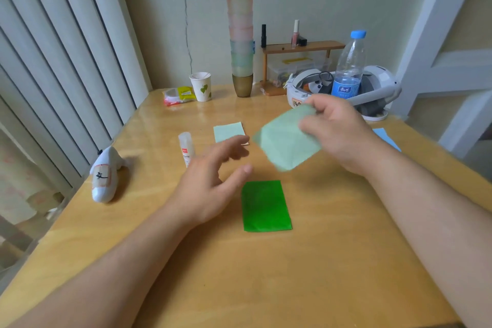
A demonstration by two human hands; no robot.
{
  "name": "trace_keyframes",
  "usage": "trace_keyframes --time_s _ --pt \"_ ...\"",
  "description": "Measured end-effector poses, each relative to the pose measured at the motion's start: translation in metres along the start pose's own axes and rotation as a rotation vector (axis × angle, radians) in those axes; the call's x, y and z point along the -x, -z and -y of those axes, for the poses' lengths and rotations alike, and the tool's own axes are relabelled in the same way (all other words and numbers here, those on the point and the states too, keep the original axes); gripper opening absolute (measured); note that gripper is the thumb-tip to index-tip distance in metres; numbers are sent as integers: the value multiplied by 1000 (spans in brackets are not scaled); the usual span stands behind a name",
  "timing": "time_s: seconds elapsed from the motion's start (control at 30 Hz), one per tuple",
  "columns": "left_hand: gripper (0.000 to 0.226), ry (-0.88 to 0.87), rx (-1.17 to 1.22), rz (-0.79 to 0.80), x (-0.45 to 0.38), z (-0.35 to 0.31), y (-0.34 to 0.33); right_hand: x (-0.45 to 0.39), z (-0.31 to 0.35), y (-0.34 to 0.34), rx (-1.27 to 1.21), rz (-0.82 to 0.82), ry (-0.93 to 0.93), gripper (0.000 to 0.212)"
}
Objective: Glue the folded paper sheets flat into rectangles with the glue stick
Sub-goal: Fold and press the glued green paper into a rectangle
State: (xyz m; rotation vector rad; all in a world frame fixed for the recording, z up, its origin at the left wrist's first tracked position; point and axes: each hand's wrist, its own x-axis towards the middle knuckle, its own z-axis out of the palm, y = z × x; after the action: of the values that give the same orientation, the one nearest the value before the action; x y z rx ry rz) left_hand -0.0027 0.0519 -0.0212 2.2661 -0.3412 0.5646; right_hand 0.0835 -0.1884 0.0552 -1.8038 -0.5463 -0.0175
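Two hands over glossy wooden table (332, 261) beside vertical blinds (53, 61): right hand (340, 133) pinches pale green folded paper sheet (282, 144) aloft; left hand (210, 181) spread, empty. Dark green paper rectangle (266, 206) lies flat; clear glue stick (186, 147) stands just behind left hand.

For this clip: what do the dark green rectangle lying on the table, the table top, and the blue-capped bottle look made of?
Dark green rectangle: thin matte paper, apparently; it lies flat with crisp edges. Table top: pale wood or wood-look laminate, glossy; grain shows and window light reflects near the far edge. Blue-capped bottle: clear plastic, probably; see-through ribbed wall, printed blue label.
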Motion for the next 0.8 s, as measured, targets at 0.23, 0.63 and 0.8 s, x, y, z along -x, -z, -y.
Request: trace_keyframes --time_s 0.23,0.63,0.8 --pt "42 337 727 218 -5 -14 0 -5 -11 -43 7 402 -115 9" --pt "24 416 492 281 -6 -20 -2 6 -41 -53 396 -13 188 6" --pt "22 394 428 290 -4 -22 0 4 -39 -53 279 50 183 6"
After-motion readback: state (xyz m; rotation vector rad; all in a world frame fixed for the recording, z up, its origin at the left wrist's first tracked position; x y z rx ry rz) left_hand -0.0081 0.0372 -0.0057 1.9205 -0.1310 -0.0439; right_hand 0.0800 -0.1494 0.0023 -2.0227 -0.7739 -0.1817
